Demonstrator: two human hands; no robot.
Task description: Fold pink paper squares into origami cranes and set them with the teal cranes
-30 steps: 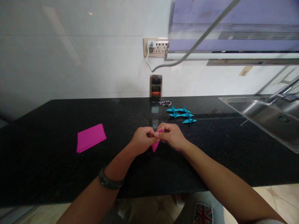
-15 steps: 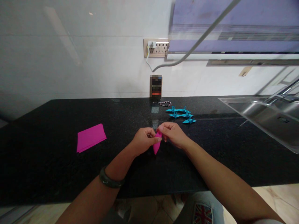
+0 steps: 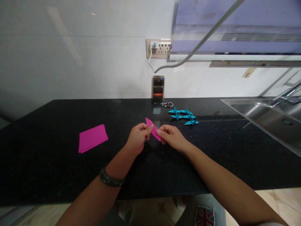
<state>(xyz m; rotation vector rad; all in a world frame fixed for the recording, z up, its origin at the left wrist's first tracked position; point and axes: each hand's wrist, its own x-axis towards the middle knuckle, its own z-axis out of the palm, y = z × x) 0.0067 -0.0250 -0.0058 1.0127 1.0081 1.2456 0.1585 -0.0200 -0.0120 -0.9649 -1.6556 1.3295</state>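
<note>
A narrow piece of folded pink origami paper (image 3: 154,131) is held between my hands above the black counter. My left hand (image 3: 139,135) pinches its left side with the thumb on top. My right hand (image 3: 172,135) grips its lower right end between thumb and fingers. One pointed tip sticks up to the far left, above my left thumb; the lower end is partly covered by my right fingers. Several blue paper cranes (image 3: 189,116) stand grouped beyond my right hand. To the left lies a stack of pink paper sheets (image 3: 92,138).
A phone-like object with a blurred screen (image 3: 158,88) leans on the wall, a beaded strap (image 3: 168,104) beside it. At right is a steel sink (image 3: 279,125) with a faucet (image 3: 288,94). A grey cable (image 3: 199,44) hangs from the wall socket (image 3: 161,48).
The pink folded paper has turned from nearly upright to slanting, its top tip now toward the far left. My left hand has shifted slightly left; my right hand now grips the lower end.
</note>
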